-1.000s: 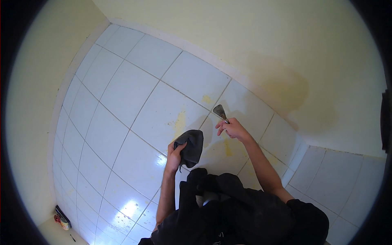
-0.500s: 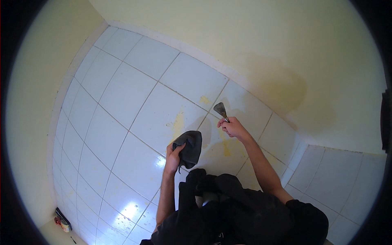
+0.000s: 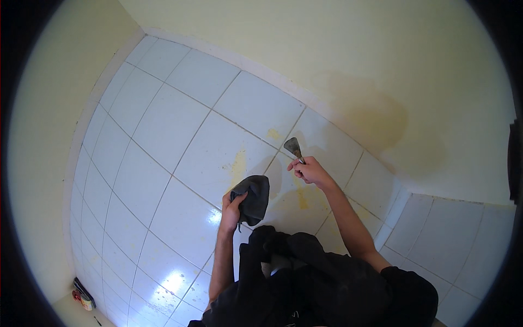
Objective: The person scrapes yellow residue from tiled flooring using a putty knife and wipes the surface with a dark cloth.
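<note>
A dark grey cloth (image 3: 254, 199) is bunched in my left hand (image 3: 231, 211), with the thumb pressed over its near side. My right hand (image 3: 310, 170) grips the handle of a scraper (image 3: 293, 147), a putty-knife kind with a flared metal blade tilted up and away from me. Both things are held above the tiled floor. Yellowish stains mark the tiles between and below the hands: a long patch (image 3: 238, 167), a small spot (image 3: 273, 133) near a grout line, and a streak (image 3: 302, 196) below my right hand.
Pale glossy tiles (image 3: 163, 120) cover the floor, with light reflections at the lower left. Cream walls (image 3: 283, 32) rise at the far side and left. A small red-and-white container (image 3: 86, 301) stands beside a dark object at lower left. A tiled step (image 3: 444, 226) lies at right.
The scraper and my right hand have shifted very slightly to the left. My left hand and the cloth stay almost where they were.
</note>
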Demonstrator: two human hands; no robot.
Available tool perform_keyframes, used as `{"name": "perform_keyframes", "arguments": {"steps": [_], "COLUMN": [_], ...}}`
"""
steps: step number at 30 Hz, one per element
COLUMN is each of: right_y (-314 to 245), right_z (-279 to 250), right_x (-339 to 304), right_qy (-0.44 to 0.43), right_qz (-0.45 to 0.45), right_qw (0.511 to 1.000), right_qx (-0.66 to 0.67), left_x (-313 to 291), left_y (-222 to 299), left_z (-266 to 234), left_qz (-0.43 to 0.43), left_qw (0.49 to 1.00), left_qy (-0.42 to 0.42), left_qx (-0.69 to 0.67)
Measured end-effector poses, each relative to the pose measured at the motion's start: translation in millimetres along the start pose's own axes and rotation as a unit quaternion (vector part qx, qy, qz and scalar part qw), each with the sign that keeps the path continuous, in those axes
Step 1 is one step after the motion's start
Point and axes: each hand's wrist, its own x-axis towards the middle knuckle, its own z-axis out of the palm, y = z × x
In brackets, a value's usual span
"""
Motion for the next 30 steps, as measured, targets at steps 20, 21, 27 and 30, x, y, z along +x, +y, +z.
{"name": "perform_keyframes", "arguments": {"steps": [20, 21, 27, 30], "right_y": [2, 1, -10, -13], "right_z": [1, 0, -1, 1], "right_x": [21, 24, 36, 42], "right_qy": [0.032, 0.019, 0.016, 0.008], "right_qz": [-0.004, -0.006, -0.014, -0.023], "right_qw": [0.999, 1.000, 1.000, 1.000], "right_qx": [0.022, 0.023, 0.003, -0.016], "left_x": [11, 12, 13, 12], "left_y": [4, 3, 4, 6], "left_z": [-4, -6, -12, -13], "left_qz": [-0.021, -0.021, -0.026, -0.020], "left_qw": [0.999, 0.999, 0.999, 1.000], "left_qy": [0.001, 0.003, 0.001, 0.010], "left_qx": [-0.025, -0.025, -0.023, -0.020]}}
